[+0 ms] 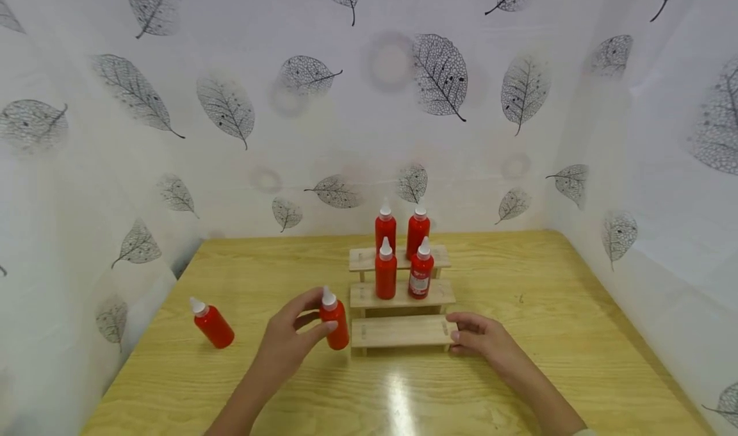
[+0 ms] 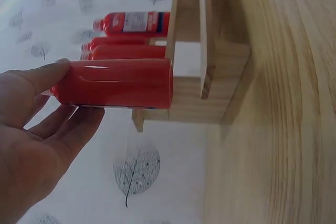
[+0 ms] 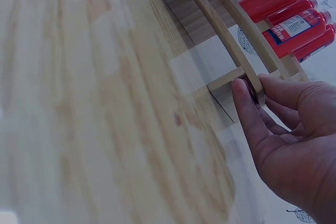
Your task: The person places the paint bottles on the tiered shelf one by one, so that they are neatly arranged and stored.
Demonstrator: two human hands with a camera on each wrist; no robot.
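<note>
My left hand [image 1: 291, 330] holds a red squeeze bottle [image 1: 337, 330] with a white pointed cap, just left of the lowest step of a wooden tiered stand [image 1: 398, 331]. In the left wrist view the thumb and fingers are around the bottle's [image 2: 118, 83] cap end, its base clear of the table. With the right hand [image 1: 481, 340] I grip the right end of the stand's lowest step; the right wrist view shows the thumb and fingers pinching that board's end [image 3: 256, 88]. Two red bottles [image 1: 385, 277] stand on the middle step and two more [image 1: 418, 234] on the top step.
Another red bottle [image 1: 214, 326] with a white cap stands on the left of the wood-grain table [image 1: 277, 263]. White curtains [image 1: 357, 135] with a leaf print rise behind the table and along both sides.
</note>
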